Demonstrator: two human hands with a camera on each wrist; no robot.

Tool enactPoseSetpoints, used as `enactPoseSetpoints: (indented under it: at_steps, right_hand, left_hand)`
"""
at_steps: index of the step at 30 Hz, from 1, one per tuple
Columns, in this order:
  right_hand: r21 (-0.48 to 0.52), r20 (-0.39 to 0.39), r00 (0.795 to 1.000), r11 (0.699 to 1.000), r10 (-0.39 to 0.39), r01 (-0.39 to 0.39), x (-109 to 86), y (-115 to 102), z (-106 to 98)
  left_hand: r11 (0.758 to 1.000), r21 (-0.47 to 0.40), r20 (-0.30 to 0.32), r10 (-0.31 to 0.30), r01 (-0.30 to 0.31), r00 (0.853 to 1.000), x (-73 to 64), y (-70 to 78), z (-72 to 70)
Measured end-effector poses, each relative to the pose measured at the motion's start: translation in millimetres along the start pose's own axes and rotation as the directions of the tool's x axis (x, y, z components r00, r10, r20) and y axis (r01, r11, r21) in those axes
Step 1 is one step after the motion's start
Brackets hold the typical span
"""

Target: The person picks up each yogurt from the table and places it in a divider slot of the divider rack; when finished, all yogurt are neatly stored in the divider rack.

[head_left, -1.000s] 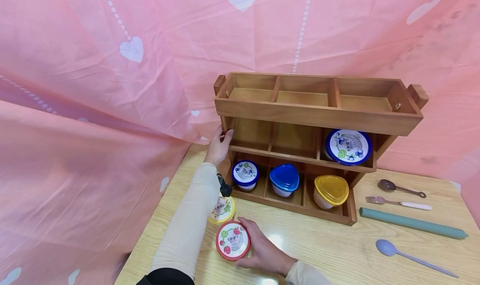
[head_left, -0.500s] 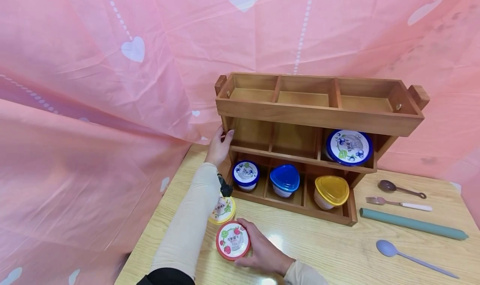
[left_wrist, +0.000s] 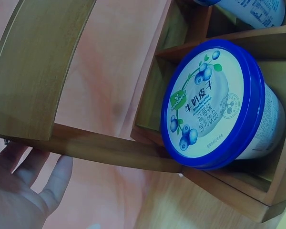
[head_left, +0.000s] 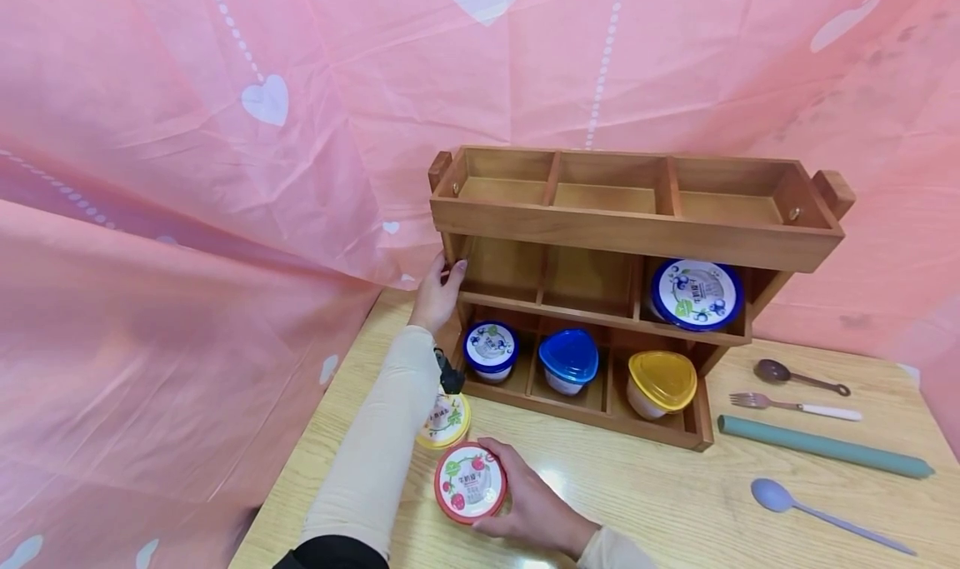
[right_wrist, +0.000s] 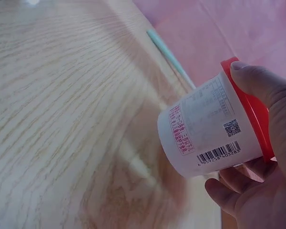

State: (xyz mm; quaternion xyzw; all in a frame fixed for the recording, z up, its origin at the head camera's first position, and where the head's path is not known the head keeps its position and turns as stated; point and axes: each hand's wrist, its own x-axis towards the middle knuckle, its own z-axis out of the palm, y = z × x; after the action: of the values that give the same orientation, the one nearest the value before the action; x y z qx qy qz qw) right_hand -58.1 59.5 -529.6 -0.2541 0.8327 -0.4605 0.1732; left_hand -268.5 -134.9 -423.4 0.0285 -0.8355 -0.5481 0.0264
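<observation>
My left hand (head_left: 435,296) grips the left side post of a three-tier wooden shelf (head_left: 637,240); in the left wrist view its fingers go behind the wood. With my right hand (head_left: 542,511) I hold a white tub with a red strawberry lid (head_left: 471,483), tilted in the right wrist view, where the thumb presses the lid's rim. Beside it, partly hidden by my left sleeve, is a yellow-lidded tub (head_left: 446,421). The bottom tier holds a blueberry tub (head_left: 491,348), a blue-lidded tub (head_left: 570,359) and a yellow-lidded rounded-triangular tub (head_left: 663,381). A larger blueberry tub (head_left: 697,294) sits in the middle tier's right compartment.
Right of the shelf on the table (head_left: 600,477) lie a dark spoon (head_left: 776,372), a fork with a white handle (head_left: 795,406), a green rod (head_left: 825,446) and a lilac spoon (head_left: 776,496). A pink curtain (head_left: 360,119) hangs behind and to the left.
My right hand and the red-lidded tub have shifted very slightly to the right. My left hand stays on the shelf's side post.
</observation>
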Motion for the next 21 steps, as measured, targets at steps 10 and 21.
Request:
enactPoseSetpoints:
  at_steps: [10, 21]
  right_hand:
    - [-0.001, -0.170, 0.985, 1.000, -0.027, 0.027, -18.9, -9.9, -30.3]
    - [0.001, -0.341, 0.938, 0.998, -0.055, 0.060, -32.0, -19.8, -73.1]
  left_hand:
    - [1.000, -0.001, -0.002, 0.011, -0.011, 1.000, -0.2, 0.1, -1.1]
    - [1.000, 0.006, -0.002, 0.021, -0.021, 1.000, -0.1, 0.3, -1.1]
